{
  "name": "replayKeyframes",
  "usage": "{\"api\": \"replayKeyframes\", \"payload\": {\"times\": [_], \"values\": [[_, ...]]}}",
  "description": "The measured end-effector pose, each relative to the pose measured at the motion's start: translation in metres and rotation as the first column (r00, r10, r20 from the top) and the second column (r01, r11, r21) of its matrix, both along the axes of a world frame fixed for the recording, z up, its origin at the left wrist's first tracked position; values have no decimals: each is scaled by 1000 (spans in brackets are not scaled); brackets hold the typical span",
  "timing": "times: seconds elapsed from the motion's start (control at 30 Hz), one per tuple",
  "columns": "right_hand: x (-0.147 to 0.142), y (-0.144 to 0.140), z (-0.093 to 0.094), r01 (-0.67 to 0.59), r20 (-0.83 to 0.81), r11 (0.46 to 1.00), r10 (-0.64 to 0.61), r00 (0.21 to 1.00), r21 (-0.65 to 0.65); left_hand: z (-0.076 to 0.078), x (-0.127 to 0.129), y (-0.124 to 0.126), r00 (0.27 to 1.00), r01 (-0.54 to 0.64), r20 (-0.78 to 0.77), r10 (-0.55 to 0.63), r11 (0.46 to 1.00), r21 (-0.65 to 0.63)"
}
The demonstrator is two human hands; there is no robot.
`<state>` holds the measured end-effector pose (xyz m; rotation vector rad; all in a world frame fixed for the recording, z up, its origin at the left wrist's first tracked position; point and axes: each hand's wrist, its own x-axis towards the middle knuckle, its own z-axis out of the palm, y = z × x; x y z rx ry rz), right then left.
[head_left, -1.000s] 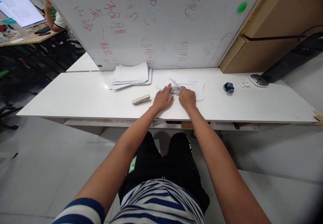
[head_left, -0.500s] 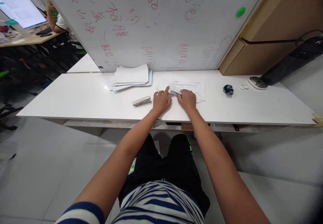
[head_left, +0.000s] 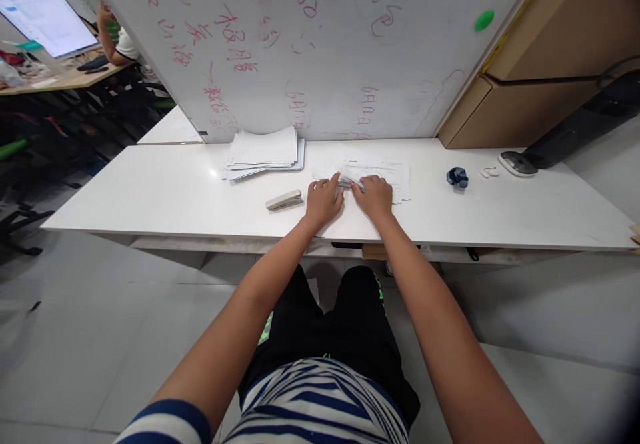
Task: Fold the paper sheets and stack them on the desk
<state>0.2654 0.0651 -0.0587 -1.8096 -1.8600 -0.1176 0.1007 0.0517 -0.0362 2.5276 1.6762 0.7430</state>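
Note:
Both of my hands rest on a printed sheet of paper (head_left: 385,172) lying on the white table (head_left: 150,194). My left hand (head_left: 324,199) presses flat on its left part, fingers apart. My right hand (head_left: 374,195) pinches a folded or rolled bit of the same paper (head_left: 349,181) between the two hands. A beige stapler (head_left: 284,200) lies just left of my left hand.
A stack of white papers (head_left: 265,151) sits at the back against a whiteboard (head_left: 310,44) with red writing. A dark blue small object (head_left: 457,177), white earbuds (head_left: 489,172) and a mouse (head_left: 517,163) lie to the right. Another person (head_left: 117,37) sits at a far left desk.
The raised flap of paper has been brought down and pressed flat between my hands. My hands have stayed close together on the sheet.

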Motion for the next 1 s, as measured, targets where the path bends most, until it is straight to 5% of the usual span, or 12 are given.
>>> {"api": "replayKeyframes", "payload": {"times": [0.5, 1.0], "values": [[0, -1, 1, 15, 27, 1000, -15, 1000, -15, -1, -1, 0, 1000, 25, 4, -25, 1000, 1], [-4, -1, 4, 34, 126, 997, -24, 992, -75, 4, -2, -2, 981, 175, -71, -183, 978, -110]]}}
